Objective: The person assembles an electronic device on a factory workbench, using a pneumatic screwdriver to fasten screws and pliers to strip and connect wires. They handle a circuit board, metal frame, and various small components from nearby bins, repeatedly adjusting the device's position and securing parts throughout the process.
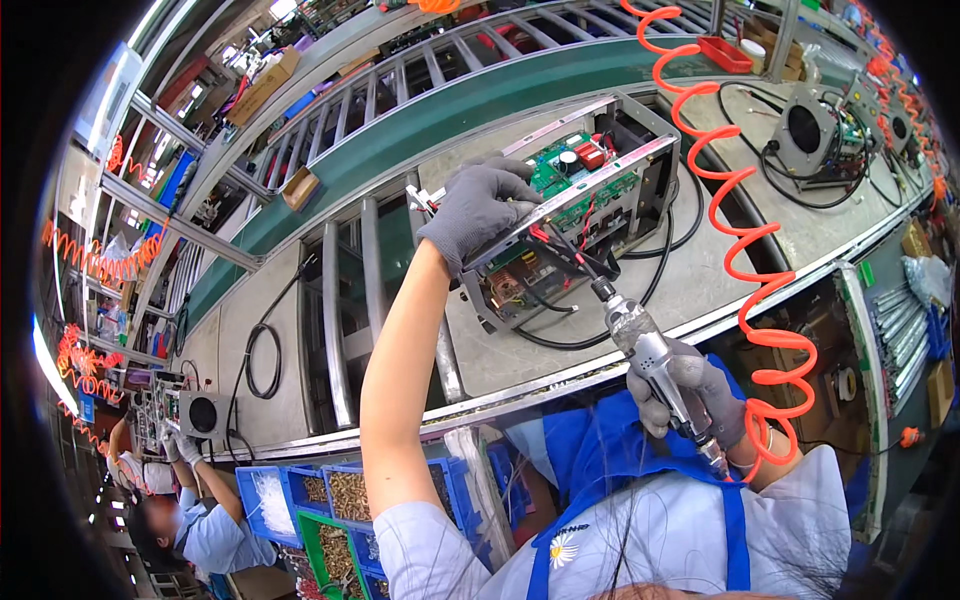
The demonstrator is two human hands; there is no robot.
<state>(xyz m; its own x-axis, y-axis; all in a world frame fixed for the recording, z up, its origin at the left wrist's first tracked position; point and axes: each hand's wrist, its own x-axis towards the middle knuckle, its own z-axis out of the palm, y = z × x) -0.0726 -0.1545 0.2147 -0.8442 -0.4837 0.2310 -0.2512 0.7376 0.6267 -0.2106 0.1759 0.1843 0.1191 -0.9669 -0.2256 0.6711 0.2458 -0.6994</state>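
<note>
At the lower edge of the frame, a white garment with a blue apron [640, 470] is seen, and to its left blue bins of small screws [350, 495] are set below the bench edge. Right of centre, the right hand [690, 400], gloved in grey, is closed in a full grip around a pneumatic screwdriver [650, 355], whose bit is pointed up and left into the metal chassis [575, 215]. An orange coiled air hose [745, 250] is looped from the tool's base at the lower right up toward the top of the frame. Just above centre, the chassis is held tilted on the grey bench top [700, 270], with green circuit boards [580, 170] and red and black wires exposed inside it. Its upper left rim is grasped by the left hand [480, 205], also gloved in grey, with the fingers curled over the frame edge. Farther off, a green conveyor belt [450, 120] is curved across the upper part of the frame, and a second unit with a round fan opening [805, 130] is placed at the upper right. At the lower left, another person [185, 520] is seen bent over a workstation.
</note>
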